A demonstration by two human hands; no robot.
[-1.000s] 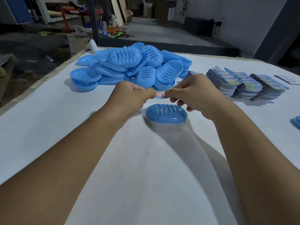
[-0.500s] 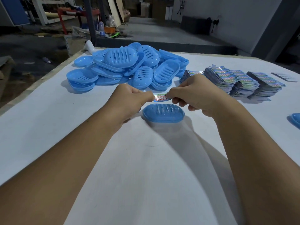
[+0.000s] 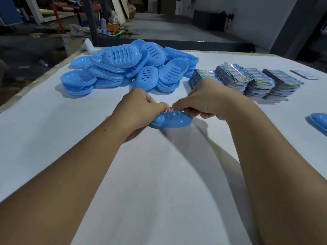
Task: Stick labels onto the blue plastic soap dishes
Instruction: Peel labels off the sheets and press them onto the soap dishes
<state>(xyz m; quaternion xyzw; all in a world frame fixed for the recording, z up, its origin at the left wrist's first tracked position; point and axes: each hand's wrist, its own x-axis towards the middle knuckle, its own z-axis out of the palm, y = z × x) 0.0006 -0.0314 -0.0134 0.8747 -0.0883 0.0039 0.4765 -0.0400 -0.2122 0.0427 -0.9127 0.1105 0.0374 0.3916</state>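
Observation:
One blue soap dish (image 3: pixel 174 122) lies bottom-up on the white table (image 3: pixel 159 183), just in front of me. A small colourful label (image 3: pixel 170 109) is stretched over its top. My left hand (image 3: pixel 139 108) pinches the label's left end and my right hand (image 3: pixel 205 99) pinches its right end. Both hands sit low over the dish, and the label touches or nearly touches the slotted surface. Fingers hide most of the label.
A heap of blue soap dishes (image 3: pixel 131 68) lies at the back left. Several stacks of label sheets (image 3: pixel 251 82) stand at the back right. Another blue dish (image 3: pixel 318 121) pokes in at the right edge. The table's left edge (image 3: pixel 35 80) drops to the floor.
Both hands have come down with the label from above the dish onto its top, and they have drawn closer together.

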